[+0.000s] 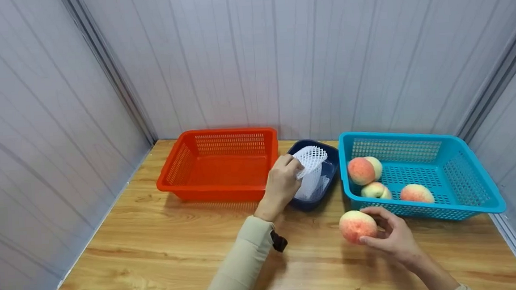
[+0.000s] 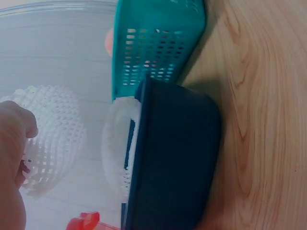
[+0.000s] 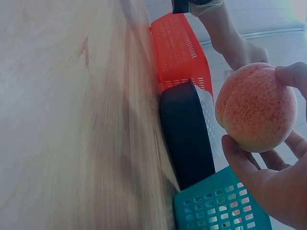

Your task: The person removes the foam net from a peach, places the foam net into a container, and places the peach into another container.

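My left hand (image 1: 282, 181) pinches a white foam net sleeve (image 1: 311, 158) above the small dark blue basin (image 1: 307, 206). In the left wrist view the foam net (image 2: 55, 136) hangs from the fingertips, apart from the basin. More white foam nets (image 1: 309, 184) lie inside that basin. On the right, my right hand (image 1: 393, 235) holds a pink and cream peach (image 1: 358, 226) over the table, in front of the blue basket (image 1: 423, 209). The right wrist view shows the peach (image 3: 257, 108) gripped between thumb and fingers. Several peaches (image 1: 361, 171) lie in the blue basket.
A red-orange basket (image 1: 225, 192) with nothing in it stands left of the basin. Both baskets and the basin sit in a row on the wooden table (image 1: 157, 258), near the back wall (image 1: 253, 64). Panel walls also rise at both sides.
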Available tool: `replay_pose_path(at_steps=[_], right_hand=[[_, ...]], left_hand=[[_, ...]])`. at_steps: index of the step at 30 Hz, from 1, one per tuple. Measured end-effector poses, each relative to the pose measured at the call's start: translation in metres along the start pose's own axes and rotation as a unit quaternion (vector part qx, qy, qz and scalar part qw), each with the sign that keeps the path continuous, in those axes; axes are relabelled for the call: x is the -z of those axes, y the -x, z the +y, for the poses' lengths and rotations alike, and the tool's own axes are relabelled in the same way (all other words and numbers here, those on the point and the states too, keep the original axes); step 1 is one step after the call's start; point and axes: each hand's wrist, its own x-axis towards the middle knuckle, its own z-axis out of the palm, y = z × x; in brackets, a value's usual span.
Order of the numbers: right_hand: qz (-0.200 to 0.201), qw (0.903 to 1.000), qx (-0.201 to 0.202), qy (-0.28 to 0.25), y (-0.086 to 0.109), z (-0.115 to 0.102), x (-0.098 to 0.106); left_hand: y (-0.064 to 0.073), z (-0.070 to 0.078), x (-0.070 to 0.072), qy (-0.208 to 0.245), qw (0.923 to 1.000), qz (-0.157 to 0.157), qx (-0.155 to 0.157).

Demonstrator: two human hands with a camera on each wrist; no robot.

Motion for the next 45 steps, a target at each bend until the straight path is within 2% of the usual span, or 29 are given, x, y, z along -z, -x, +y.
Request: replay_pose_path(at_steps=[5,8,15,18,23,27,33,40,43,45], right_hand=[[-0.006,1.0,-0.002,-0.005,-0.001,0.0,-0.003],[-0.013,0.9999,-0.001,-0.005,-0.002,-0.001,-0.004],[-0.008,0.9999,-0.007,0.005,-0.001,-0.005,0.0],[-0.008,0.9999,-0.007,0.006,-0.001,-0.006,0.001],[-0.008,0.9998,-0.015,0.004,0.003,-0.003,0.003],[0.0,0.9999,-0.017,-0.003,0.007,0.001,0.002],[0.007,0.9998,-0.014,-0.01,0.01,0.005,0.002],[0.006,0.9999,-0.01,-0.01,0.008,0.004,0.006],[0.006,0.9998,-0.013,-0.011,0.009,0.004,0.006],[0.007,0.9998,-0.016,-0.012,0.009,0.004,0.006]], left_hand=[[-0.001,-0.003,-0.011,-0.021,0.9996,-0.017,-0.006],[0.002,-0.003,-0.015,-0.034,0.9986,-0.041,0.0],[0.007,-0.002,-0.02,-0.029,0.9932,-0.106,0.037],[0.007,0.0,-0.019,-0.027,0.9879,-0.143,0.056],[0.012,0.005,-0.019,-0.013,0.9706,-0.228,0.077],[0.019,0.008,-0.02,-0.003,0.9568,-0.279,0.082],[0.028,0.009,-0.023,-0.009,0.9388,-0.33,0.097],[0.029,0.013,-0.024,-0.051,0.9238,-0.369,0.09],[0.033,0.018,-0.025,-0.08,0.913,-0.392,0.077],[0.035,0.022,-0.024,-0.099,0.9012,-0.416,0.069]])
